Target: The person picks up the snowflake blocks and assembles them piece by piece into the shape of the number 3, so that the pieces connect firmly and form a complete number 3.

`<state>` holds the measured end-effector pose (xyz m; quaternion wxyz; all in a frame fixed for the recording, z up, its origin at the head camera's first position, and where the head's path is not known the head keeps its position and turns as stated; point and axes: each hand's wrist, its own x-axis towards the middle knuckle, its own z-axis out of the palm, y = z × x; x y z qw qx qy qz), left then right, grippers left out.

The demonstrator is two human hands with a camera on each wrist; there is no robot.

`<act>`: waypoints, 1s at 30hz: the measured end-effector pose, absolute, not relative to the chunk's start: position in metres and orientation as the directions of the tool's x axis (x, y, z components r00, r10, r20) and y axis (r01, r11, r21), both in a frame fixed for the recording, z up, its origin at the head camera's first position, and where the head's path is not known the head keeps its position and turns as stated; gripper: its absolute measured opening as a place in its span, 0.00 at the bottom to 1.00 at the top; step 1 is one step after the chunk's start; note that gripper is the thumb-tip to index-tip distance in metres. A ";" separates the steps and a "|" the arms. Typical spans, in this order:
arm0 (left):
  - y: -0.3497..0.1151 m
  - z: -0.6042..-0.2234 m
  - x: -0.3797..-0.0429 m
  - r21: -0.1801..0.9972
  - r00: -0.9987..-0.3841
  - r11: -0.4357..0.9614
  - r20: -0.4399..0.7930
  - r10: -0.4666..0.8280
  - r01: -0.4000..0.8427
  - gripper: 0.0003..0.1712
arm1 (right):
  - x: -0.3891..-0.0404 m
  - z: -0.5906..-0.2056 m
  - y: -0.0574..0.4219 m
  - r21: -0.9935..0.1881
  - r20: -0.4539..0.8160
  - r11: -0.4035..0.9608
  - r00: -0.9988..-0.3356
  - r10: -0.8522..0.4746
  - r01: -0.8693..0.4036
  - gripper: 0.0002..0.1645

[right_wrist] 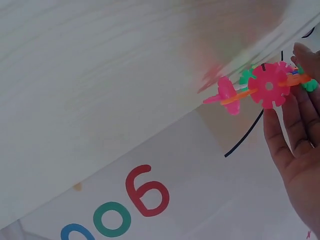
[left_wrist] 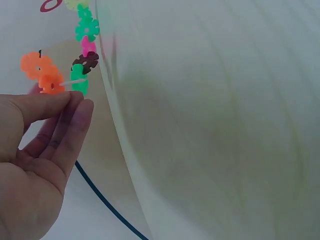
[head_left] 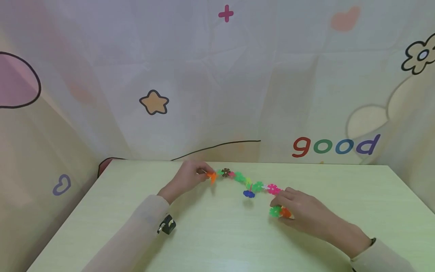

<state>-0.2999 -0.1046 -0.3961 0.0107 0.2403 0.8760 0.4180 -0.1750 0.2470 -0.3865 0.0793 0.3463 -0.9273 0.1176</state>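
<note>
A chain of interlocking plastic snowflake discs stretches between my two hands above the table. At its left end my left hand pinches the chain with thumb and fingertips beside the orange discs. A brown disc and several green ones follow to the right. From the middle a blue disc hangs a little below the others. My right hand holds the right end, near a pink disc. A green disc and an orange disc show beneath its fingers, which partly hide them.
The pale table runs back to a printed cloth backdrop close behind the chain. A small black clip-like device sits by the left sleeve.
</note>
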 end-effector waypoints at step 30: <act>-0.106 -0.410 -0.296 0.739 -0.932 0.585 0.169 0.320 0.335 0.03 | -0.173 -0.387 0.251 -0.364 0.229 0.688 -0.776 -0.587 -0.628 0.20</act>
